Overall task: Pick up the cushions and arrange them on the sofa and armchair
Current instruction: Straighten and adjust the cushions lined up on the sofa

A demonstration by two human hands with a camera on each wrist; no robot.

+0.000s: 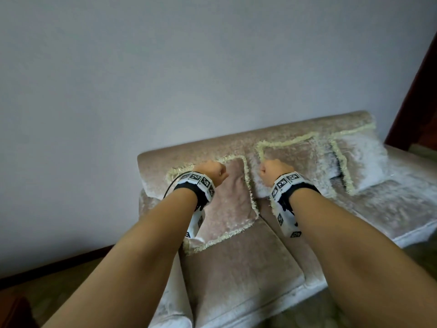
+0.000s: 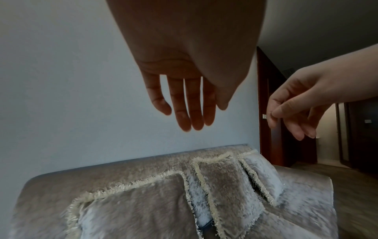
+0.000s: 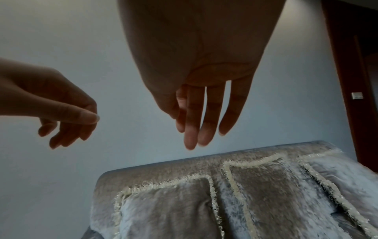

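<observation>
Head view records three fringed cushions on one sofa (image 1: 236, 263), all leaning against its backrest. First cushion (image 1: 227, 204) stands at the sofa's left end; second cushion (image 1: 290, 162) stands just beside it toward the middle, their fringes close together; third cushion (image 1: 361, 159) leans at the right, overlapping the second's edge. Two hands are raised above the cushions and touch none of them. Left hand (image 1: 211, 172) hangs over the top edge of the first cushion; the left wrist view shows its fingers (image 2: 185, 111) straight, slightly spread and empty. Right hand (image 1: 272, 170) hangs over the second cushion's left edge; the right wrist view shows its fingers (image 3: 193, 119) extended downward, relaxed, holding nothing. Both wrists carry marker bands. One plain wall (image 1: 165, 67) stands behind the sofa.
</observation>
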